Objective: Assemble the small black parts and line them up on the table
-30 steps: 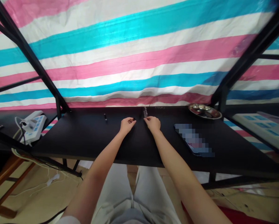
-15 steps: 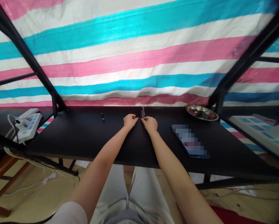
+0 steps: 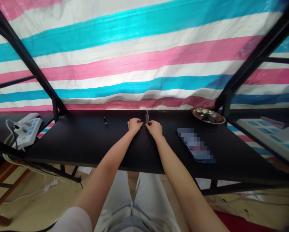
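My left hand (image 3: 135,125) rests low over the black tabletop, thumb and fingers closed in a pinch; whatever lies in them is too small to make out. Close beside it, to the right, my right hand (image 3: 155,129) is pinched at the near end of a strand of clear, pale purple beads (image 3: 147,116). The strand stretches away from the fingertips toward the table's back edge. A narrow gap separates the two hands. Several small loose beads (image 3: 162,111) lie in a row near the back edge, right of the strand.
A short black-and-silver cylinder (image 3: 105,120) lies left of my hands. On the right are a blurred-out flat blue object (image 3: 195,146) and a shiny metal plate (image 3: 200,119). White power strips (image 3: 30,130) sit on the left-hand table. Black frame posts (image 3: 228,93) flank the black table (image 3: 81,145).
The whole view has shifted very slightly. Both hands keep almost the same pinched pose, with the bead strand still at my right fingertips.
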A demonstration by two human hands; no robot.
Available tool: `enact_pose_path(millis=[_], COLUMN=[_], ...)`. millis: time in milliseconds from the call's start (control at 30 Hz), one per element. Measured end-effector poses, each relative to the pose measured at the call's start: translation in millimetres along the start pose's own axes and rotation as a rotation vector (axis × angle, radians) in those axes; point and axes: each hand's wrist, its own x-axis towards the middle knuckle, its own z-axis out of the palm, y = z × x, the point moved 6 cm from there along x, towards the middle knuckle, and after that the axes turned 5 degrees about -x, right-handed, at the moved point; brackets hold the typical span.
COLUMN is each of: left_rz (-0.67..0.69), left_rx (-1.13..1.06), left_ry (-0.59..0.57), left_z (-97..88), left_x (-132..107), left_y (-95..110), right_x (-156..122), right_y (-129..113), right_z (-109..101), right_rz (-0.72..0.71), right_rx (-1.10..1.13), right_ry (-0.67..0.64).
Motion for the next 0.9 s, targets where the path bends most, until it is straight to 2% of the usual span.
enact_pose_path(millis=[133,267,367,433,533,600,667,733,900], left_rz=[-0.005,0.001,0.068,0.076,-0.049,-0.199,-0.362,-0.46,-0.426], left_rx=[0.067,-0.062,-0.285,-0.478,-0.765,-0.943,-1.116,-1.264,-1.417], left_ry=[-0.004,0.061,0.212,0.342,0.566,0.65,0.648,0.609,0.563], left_z=[-0.5,-13.7,-38.1,-57.5,-82.7,-90.9,-91.7,-91.0,-95.8], left_x=[0,-8,-22,-32,-46,-51,-52,-51,-42], left_y=[1,-3,-10,-22,-50,-69,-83,-90,-100], right_x=[-4,-9,-12,-14,-16,-18,-20,-22,-23], right_y=[-2,-4,-5,-6,-9,-10,-12,-12,-12], right_z=[-3,-10,-17,-21,-23,-24,-25,-25,-24], right_rz=[-0.019,-0.007,0.008,0.008,0.004,0.003,0.001,-0.006,-0.02], right_rx=[0.025,0.065,0.112,0.134,0.148,0.15,0.153,0.155,0.168], right_ry=[0.013,0.052,0.115,0.153,0.182,0.193,0.207,0.224,0.253])
